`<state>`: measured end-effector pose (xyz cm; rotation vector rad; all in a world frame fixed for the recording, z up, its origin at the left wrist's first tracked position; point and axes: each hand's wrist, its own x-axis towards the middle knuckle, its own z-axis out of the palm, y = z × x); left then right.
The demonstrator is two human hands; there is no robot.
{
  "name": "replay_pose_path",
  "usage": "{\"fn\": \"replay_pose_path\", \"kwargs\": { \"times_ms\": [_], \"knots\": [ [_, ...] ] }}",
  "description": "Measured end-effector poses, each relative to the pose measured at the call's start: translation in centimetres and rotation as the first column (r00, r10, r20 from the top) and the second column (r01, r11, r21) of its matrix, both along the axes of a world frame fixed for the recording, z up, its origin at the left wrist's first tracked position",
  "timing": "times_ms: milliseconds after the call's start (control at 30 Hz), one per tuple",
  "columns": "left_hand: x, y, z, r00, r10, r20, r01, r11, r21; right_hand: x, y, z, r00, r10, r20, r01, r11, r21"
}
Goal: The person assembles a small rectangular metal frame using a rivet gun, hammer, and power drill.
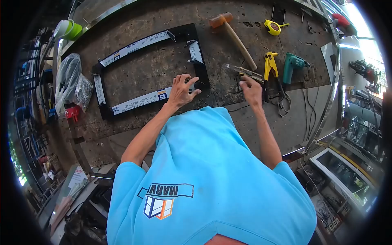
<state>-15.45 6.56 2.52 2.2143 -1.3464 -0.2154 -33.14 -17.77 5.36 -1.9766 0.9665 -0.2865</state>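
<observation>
A dark rectangular frame (201, 73) with strips of printed film (141, 45) lies flat on the worn wooden bench (139, 77). My left hand (182, 90) is over the frame's near right corner, fingers spread and bent, resting on its near side. To the right, my right hand (250, 90) is closed at the near end of some thin metal tools (250, 73); its fingertips are small, and what they grip cannot be made out. Beside it lie a yellow-handled riveter (270, 65) and scissors (283, 104).
A mallet (237, 38), a yellow tape measure (272, 27) and a green drill (290, 67) lie across the bench's right part. Clear plastic bags (69, 79) and a red tool (72, 113) are at the left edge. Cables (312, 110) run at the right.
</observation>
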Motion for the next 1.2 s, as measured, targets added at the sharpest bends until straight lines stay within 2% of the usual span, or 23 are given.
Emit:
{"fn": "replay_pose_path", "kwargs": {
  "times_ms": [67, 133, 233, 300, 333, 400, 433, 500, 533, 567, 600, 633, 667, 700, 733, 767, 800, 900, 967, 1033, 1067, 1167, 1200],
  "knots": [
    [-0.8, -0.2, 0.0, 0.998, 0.055, 0.016, -0.055, 0.998, -0.016, 1.7, 3.1, 0.2, 0.986, 0.165, -0.019, -0.162, 0.982, 0.101],
    [-1.2, -0.7, -0.3, 0.994, 0.109, 0.031, -0.108, 0.994, -0.033, 3.2, 5.7, 0.1, 0.974, 0.229, 0.001, -0.227, 0.966, 0.127],
    [-1.0, -1.3, -1.8, 0.982, 0.186, -0.041, -0.189, 0.975, -0.113, 5.4, 8.1, -2.3, 0.978, 0.201, 0.061, -0.207, 0.973, 0.101],
    [-0.6, -1.3, -2.0, 0.987, 0.131, -0.088, -0.146, 0.971, -0.192, 6.1, 8.3, -2.6, 0.972, 0.235, 0.003, -0.233, 0.961, 0.149],
    [-0.6, -1.1, -1.8, 0.986, 0.137, -0.091, -0.152, 0.971, -0.187, 6.3, 8.4, -2.7, 0.966, 0.258, -0.036, -0.253, 0.962, 0.1],
    [-0.4, -1.0, -1.3, 0.807, 0.296, -0.511, -0.479, 0.834, -0.274, 6.3, 8.5, -3.0, 0.957, 0.281, -0.076, -0.277, 0.959, 0.055],
    [-0.1, -0.8, -1.8, 0.805, 0.299, -0.512, -0.481, 0.834, -0.27, 6.2, 8.5, -3.3, 0.959, 0.276, -0.059, -0.275, 0.961, 0.033],
    [1.0, -0.8, -2.6, 0.376, 0.341, -0.862, -0.823, 0.55, -0.141, 6.1, 8.7, -3.5, 0.962, 0.271, -0.044, -0.271, 0.963, 0.012],
    [1.2, -1.2, -2.8, 0.18, 0.237, -0.955, -0.914, 0.4, -0.073, 6.2, 8.9, -3.4, 0.961, 0.27, -0.067, -0.272, 0.962, -0.028],
    [1.1, -1.0, -3.0, 0.176, 0.236, -0.956, -0.914, 0.401, -0.069, 6.1, 9.0, -3.3, 0.959, 0.268, -0.094, -0.274, 0.959, -0.066],
    [1.0, -0.9, -1.6, 0.583, 0.45, -0.676, -0.759, 0.599, -0.255, 5.9, 9.2, -3.0, 0.958, 0.268, -0.1, -0.275, 0.959, -0.062],
    [1.5, -0.9, -0.3, 0.853, 0.478, -0.208, -0.521, 0.802, -0.293, 6.1, 9.2, -2.6, 0.956, 0.262, -0.133, -0.277, 0.955, -0.11],
    [2.5, -0.7, 0.6, 0.964, 0.226, -0.141, -0.256, 0.93, -0.264, 6.3, 9.2, -2.1, 0.953, 0.254, -0.166, -0.279, 0.948, -0.154],
    [2.8, -0.4, 1.2, 0.963, 0.228, -0.144, -0.259, 0.931, -0.258, 6.7, 8.9, -1.6, 0.952, 0.256, -0.168, -0.281, 0.948, -0.148],
    [2.9, 0.0, 1.5, 0.997, 0.077, -0.002, -0.077, 0.993, -0.091, 7.2, 8.1, -1.1, 0.929, 0.288, -0.232, -0.301, 0.954, -0.019],
    [2.9, 0.4, 1.8, 0.989, -0.099, 0.109, 0.089, 0.991, 0.098, 7.8, 7.1, -0.7, 0.9, 0.327, -0.289, -0.309, 0.945, 0.109],
    [2.9, 0.8, 1.2, 0.971, -0.174, 0.164, 0.152, 0.979, 0.136, 8.3, 6.0, -0.7, 0.857, 0.404, -0.319, -0.38, 0.915, 0.138],
    [3.3, 1.4, -1.2, 0.968, -0.215, 0.13, 0.189, 0.964, 0.186, 10.7, 4.1, -0.2, 0.787, 0.501, -0.362, -0.481, 0.864, 0.149],
    [3.5, 1.2, -1.7, 0.962, -0.247, 0.118, 0.229, 0.962, 0.151, 12.6, 3.0, -1.2, 0.752, 0.536, -0.383, -0.51, 0.842, 0.179],
    [3.6, 0.8, -2.0, 0.967, -0.235, 0.098, 0.232, 0.972, 0.038, 14.2, 2.4, -1.9, 0.664, 0.637, -0.391, -0.647, 0.752, 0.126],
    [3.3, 0.8, -2.1, 0.969, -0.233, 0.083, 0.231, 0.972, 0.037, 14.4, 1.9, -2.0, 0.629, 0.673, -0.388, -0.671, 0.723, 0.166],
    [3.7, 0.4, -1.9, 0.967, -0.226, 0.115, 0.224, 0.974, 0.028, 13.6, 2.0, -2.9, 0.71, 0.646, -0.28, -0.608, 0.763, 0.22],
    [3.6, 0.4, -1.8, 0.966, -0.235, 0.11, 0.234, 0.972, 0.019, 13.8, 2.0, -2.7, 0.7, 0.656, -0.282, -0.615, 0.755, 0.228]
  ]
}}
